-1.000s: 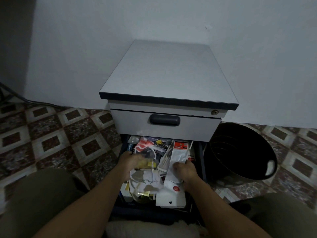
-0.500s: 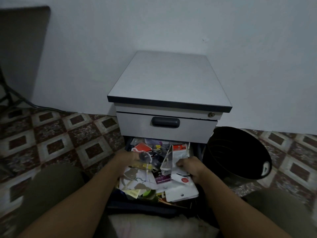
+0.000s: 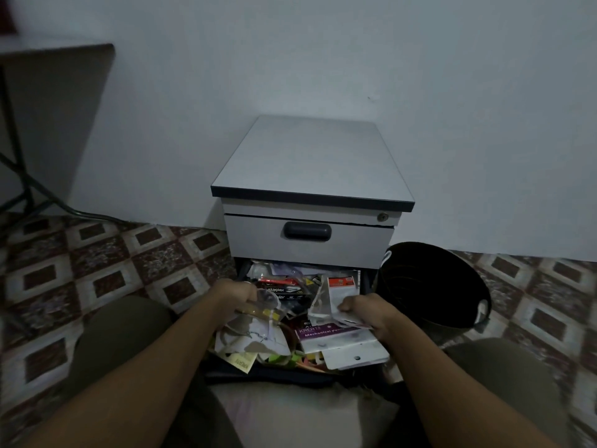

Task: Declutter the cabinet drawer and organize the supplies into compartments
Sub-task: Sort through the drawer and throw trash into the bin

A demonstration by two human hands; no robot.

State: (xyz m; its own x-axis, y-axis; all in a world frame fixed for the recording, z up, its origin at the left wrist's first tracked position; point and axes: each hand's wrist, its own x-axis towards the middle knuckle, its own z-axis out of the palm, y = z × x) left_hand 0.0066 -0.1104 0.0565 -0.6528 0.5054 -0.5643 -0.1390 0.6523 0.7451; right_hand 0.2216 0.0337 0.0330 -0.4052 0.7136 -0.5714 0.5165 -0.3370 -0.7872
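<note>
The lower drawer [image 3: 271,377] of the cabinet [image 3: 310,163] is seen pulled out towards the person, and it is heaped with loose supplies. Both hands are sunk into the heap.

The left hand [image 3: 237,292] is placed at the drawer's left side, its fingers curled round a crumpled clear plastic wrapper [image 3: 266,303] with a yellow strip at its lower edge. The right hand [image 3: 366,310] is placed at the right side, its fingers closed on a white card packet [image 3: 345,316].

Between the hands a black stapler packet [image 3: 286,291] is seen, with a red item just behind it. A white card with a red top [image 3: 342,287] stands tilted just beyond the right hand. A purple-labelled pencil pack [image 3: 326,333] lies below that hand, on white hang-cards [image 3: 355,354] that overhang the drawer's front right corner. Torn white paper [image 3: 252,339] lies under the left hand, with a yellow slip [image 3: 240,362] at the front edge. Whether the drawer is divided cannot be told beneath the heap.

The upper drawer [image 3: 310,240] is closed, with a dark handle [image 3: 307,231] on it.

A black bin [image 3: 452,313] stands on the patterned tile floor [image 3: 113,270] just beside the cabinet's right side; what it holds cannot be made out in the dark.
</note>
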